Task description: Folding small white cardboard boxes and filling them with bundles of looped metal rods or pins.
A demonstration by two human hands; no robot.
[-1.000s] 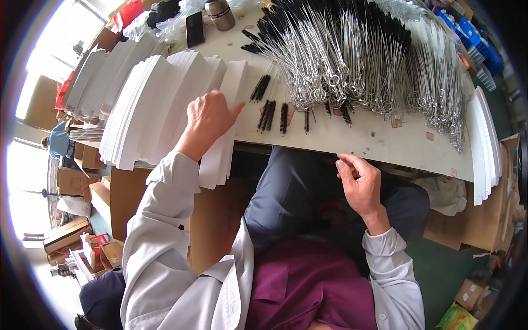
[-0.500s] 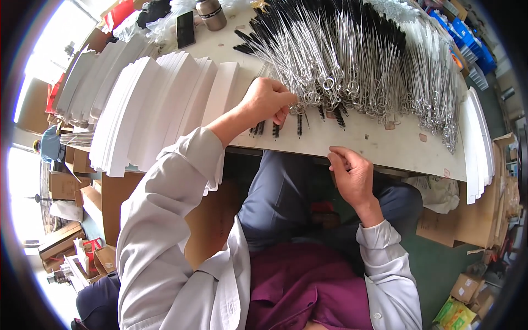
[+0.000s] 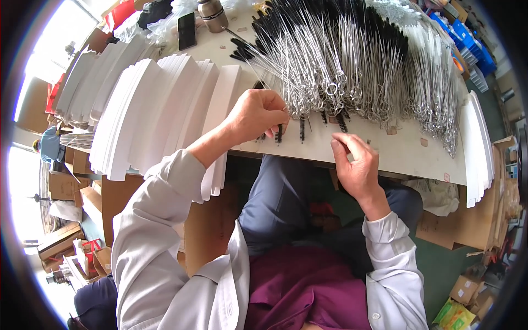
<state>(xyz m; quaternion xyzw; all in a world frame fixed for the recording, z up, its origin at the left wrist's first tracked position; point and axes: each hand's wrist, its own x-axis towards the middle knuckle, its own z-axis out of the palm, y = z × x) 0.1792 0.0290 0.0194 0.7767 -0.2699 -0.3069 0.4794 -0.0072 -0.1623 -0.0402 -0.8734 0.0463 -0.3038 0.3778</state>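
Note:
My left hand (image 3: 256,114) is at the left end of a big pile of wire brushes (image 3: 324,60) with looped ends and black bristles. Its thumb and fingers are pinched together by the nearest loops, and the fingers hide whatever is between them. Short black bristle tips, one a small brush (image 3: 302,129), stick out from under the pile beside this hand. My right hand (image 3: 357,165) is over the table's front edge, fingers curled and thumb close to the forefinger; I see nothing in it.
Stacks of white folded card strips (image 3: 129,110) stand at the left of the table (image 3: 407,154), with another white stack (image 3: 477,148) at its right edge. A phone (image 3: 186,31) and a metal bottle (image 3: 212,15) are at the back. Cardboard boxes (image 3: 110,203) sit below on the left.
My left hand has moved a little left and nearer to me. My right hand has risen slightly toward the tabletop. Some brushes at the pile's left edge now lie differently.

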